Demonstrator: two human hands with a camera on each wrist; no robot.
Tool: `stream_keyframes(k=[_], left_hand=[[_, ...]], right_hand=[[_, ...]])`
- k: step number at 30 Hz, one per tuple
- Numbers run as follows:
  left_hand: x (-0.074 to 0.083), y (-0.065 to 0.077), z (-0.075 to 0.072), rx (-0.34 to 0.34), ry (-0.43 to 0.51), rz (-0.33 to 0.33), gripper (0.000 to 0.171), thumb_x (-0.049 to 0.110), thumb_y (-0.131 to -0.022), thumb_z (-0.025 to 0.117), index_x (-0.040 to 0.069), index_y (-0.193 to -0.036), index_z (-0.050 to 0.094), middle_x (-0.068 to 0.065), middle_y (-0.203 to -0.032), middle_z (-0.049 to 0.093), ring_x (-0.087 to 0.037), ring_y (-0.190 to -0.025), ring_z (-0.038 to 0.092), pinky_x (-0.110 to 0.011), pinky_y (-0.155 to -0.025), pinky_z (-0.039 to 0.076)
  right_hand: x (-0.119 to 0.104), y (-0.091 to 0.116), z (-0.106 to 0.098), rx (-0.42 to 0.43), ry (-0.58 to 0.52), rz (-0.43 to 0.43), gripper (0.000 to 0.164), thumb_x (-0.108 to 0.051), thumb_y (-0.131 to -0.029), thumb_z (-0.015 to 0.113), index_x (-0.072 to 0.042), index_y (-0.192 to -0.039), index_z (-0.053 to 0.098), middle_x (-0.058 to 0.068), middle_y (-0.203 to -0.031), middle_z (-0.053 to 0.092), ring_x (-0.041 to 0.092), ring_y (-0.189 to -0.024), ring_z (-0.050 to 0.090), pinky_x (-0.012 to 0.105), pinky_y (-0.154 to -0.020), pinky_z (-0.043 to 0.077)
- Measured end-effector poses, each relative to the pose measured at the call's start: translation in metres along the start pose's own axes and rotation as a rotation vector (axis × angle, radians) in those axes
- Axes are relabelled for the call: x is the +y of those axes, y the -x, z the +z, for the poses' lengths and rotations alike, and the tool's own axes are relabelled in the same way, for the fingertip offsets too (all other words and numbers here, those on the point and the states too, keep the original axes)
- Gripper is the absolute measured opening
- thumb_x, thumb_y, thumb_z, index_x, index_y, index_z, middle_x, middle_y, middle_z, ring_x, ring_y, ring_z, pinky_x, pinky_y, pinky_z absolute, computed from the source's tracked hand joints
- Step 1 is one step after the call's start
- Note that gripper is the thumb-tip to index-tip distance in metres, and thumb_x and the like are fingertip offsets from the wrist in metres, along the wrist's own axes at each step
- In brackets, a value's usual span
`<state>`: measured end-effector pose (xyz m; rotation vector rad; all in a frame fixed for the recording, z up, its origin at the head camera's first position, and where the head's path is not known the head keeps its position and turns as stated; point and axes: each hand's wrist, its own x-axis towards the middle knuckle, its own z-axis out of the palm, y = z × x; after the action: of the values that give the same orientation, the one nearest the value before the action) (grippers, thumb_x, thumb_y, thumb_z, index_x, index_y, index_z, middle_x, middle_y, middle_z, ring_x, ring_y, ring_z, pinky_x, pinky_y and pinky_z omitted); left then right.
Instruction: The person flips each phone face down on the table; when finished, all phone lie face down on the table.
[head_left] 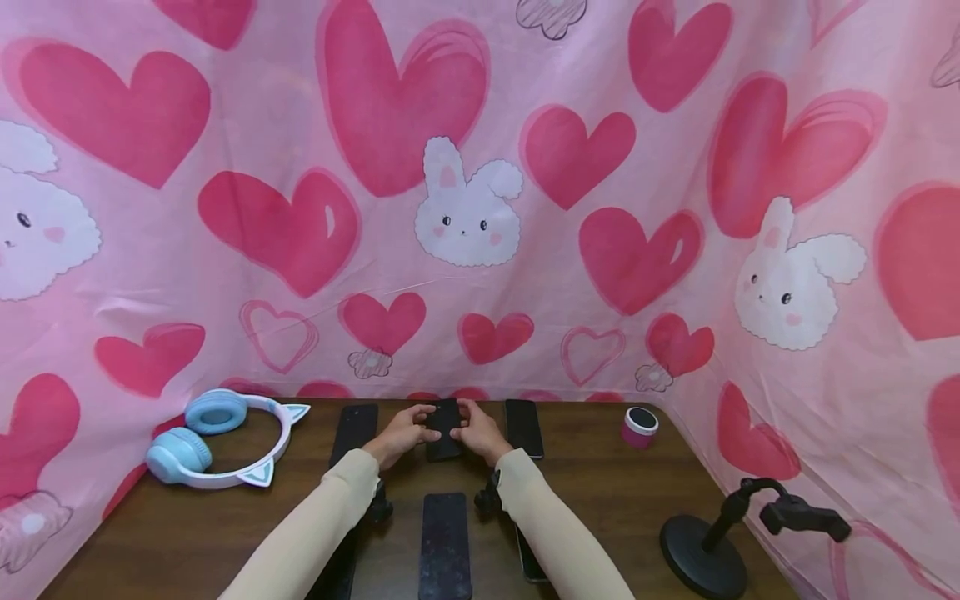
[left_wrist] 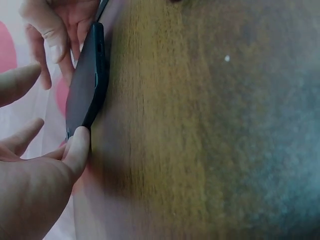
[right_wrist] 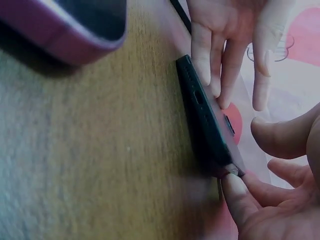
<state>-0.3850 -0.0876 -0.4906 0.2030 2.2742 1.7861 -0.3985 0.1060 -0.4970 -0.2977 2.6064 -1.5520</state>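
A dark phone (head_left: 444, 429) lies at the back middle of the table between my two hands, its camera bump visible in the right wrist view. My left hand (head_left: 406, 432) grips its left edge, with thumb and forefinger towards its back. Opposite, my right hand (head_left: 480, 431) holds the right edge in a similar way. The left wrist view shows a fingertip (left_wrist: 79, 142) against a lower corner of the phone (left_wrist: 90, 80). In the right wrist view, a fingertip (right_wrist: 234, 185) touches the other lower corner. Whether the phone is lifted off the table, I cannot tell.
Other phones lie around: back left (head_left: 356, 427), back right (head_left: 523, 427), front middle (head_left: 445, 546), and two partly under my forearms. Cat-ear headphones (head_left: 281, 433) rest at the left. A pink round container (head_left: 639, 427) and a black stand (head_left: 705, 554) are at the right.
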Motion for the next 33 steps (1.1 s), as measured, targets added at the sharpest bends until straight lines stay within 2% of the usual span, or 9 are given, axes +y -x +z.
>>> stream_keyframes(k=[9,22,25,29,33], left_hand=[[-0.001,0.0,0.003,0.012,-0.017,-0.012,0.065,0.011,-0.088,0.071,0.003,-0.147,0.046,-0.031,-0.157,0.037,-0.051,-0.144,0.038,-0.065,-0.117,0.033],[0.005,0.001,0.008,0.06,-0.084,-0.026,0.062,0.01,-0.087,0.071,0.002,-0.145,0.049,-0.031,-0.154,0.041,-0.049,-0.141,0.042,-0.065,-0.117,0.033],[0.006,0.002,0.011,0.089,-0.137,-0.019,0.064,0.012,-0.086,0.073,0.002,-0.145,0.049,-0.028,-0.151,0.047,-0.044,-0.136,0.049,-0.062,-0.116,0.037],[0.008,0.0,0.018,0.14,-0.254,0.027,0.07,0.016,-0.083,0.077,0.002,-0.145,0.049,-0.024,-0.145,0.056,-0.039,-0.127,0.057,-0.057,-0.113,0.042],[0.008,-0.003,0.024,0.197,-0.346,0.078,0.073,0.018,-0.08,0.08,0.003,-0.145,0.05,-0.022,-0.144,0.058,-0.039,-0.128,0.058,-0.056,-0.112,0.044]], right_hand=[[0.005,0.003,0.001,0.009,-0.008,-0.002,0.064,-0.005,-0.087,0.071,-0.005,-0.146,0.046,0.022,-0.142,0.058,0.038,-0.128,0.059,0.054,-0.107,0.05],[0.005,-0.001,0.002,0.013,0.019,0.022,0.065,-0.008,-0.086,0.074,-0.003,-0.145,0.047,0.021,-0.144,0.057,0.037,-0.127,0.059,0.052,-0.106,0.05],[0.005,0.0,0.001,0.014,0.033,0.015,0.064,-0.008,-0.086,0.075,-0.002,-0.144,0.048,0.02,-0.142,0.058,0.036,-0.125,0.06,0.051,-0.105,0.052],[0.006,0.0,-0.001,0.018,0.056,-0.008,0.062,-0.009,-0.087,0.074,-0.002,-0.143,0.049,0.018,-0.139,0.06,0.033,-0.123,0.06,0.049,-0.105,0.051],[0.006,0.002,-0.007,0.01,0.065,-0.029,0.06,-0.011,-0.088,0.073,-0.004,-0.143,0.049,0.016,-0.138,0.061,0.033,-0.125,0.058,0.051,-0.107,0.049]])
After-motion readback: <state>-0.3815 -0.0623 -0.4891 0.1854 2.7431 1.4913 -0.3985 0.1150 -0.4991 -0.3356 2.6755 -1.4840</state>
